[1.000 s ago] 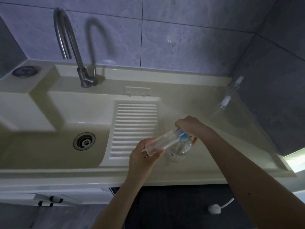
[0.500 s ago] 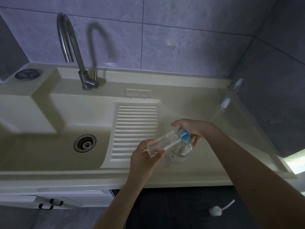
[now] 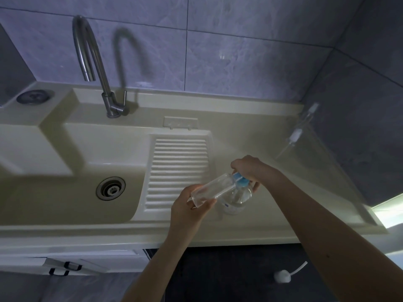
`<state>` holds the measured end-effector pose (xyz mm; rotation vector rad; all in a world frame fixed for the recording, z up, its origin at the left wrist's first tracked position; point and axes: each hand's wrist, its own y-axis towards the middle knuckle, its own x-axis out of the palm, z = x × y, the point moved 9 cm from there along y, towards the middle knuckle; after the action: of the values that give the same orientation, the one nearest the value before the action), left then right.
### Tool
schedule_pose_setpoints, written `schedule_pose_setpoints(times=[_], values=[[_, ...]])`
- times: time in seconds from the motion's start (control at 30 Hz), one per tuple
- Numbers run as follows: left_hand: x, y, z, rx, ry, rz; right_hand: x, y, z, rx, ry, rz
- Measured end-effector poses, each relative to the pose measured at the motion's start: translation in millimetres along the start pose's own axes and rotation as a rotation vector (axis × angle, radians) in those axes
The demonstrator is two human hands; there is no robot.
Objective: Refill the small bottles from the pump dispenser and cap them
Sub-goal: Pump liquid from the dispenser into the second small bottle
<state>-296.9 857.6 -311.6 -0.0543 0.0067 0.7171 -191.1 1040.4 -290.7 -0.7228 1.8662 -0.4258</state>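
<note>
My left hand [image 3: 188,207] grips the base of a small clear bottle [image 3: 212,189], tilted so its mouth points up and right at the blue pump head [image 3: 239,180]. The clear round pump dispenser [image 3: 236,200] stands on the cream counter right of the ribbed drainboard. My right hand [image 3: 247,168] rests over the blue pump head, fingers curled on it. Against the right wall another small clear bottle [image 3: 305,118] stands, with a white spray pump and tube [image 3: 293,138] lying beside it.
A cream sink unit [image 3: 91,223] with a drain [image 3: 111,188] lies to the left, with a steel tap [image 3: 96,62] behind it. The ribbed drainboard [image 3: 180,168] adjoins the hands. A white cap with a tube [image 3: 283,275] lies on the dark floor below.
Both hands stay at the dispenser. The small bottle's mouth stays against the blue pump head; my right hand has shifted slightly over it.
</note>
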Motion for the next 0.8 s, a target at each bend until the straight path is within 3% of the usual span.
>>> schedule_pose_setpoints(times=[0.13, 0.23, 0.6, 0.8], values=[[-1, 3, 0, 0.001, -0.009, 0.004, 7, 1, 3, 0.058, 0.062, -0.19], [0, 3, 3, 0.015, 0.013, -0.006, 9, 1, 6, 0.084, 0.076, -0.239], [0, -1, -9, -0.017, 0.002, 0.013, -3, -2, -2, -0.016, 0.022, 0.041], [0, 0, -7, -0.022, 0.014, 0.005, -2, -4, -3, -0.007, 0.002, 0.034]])
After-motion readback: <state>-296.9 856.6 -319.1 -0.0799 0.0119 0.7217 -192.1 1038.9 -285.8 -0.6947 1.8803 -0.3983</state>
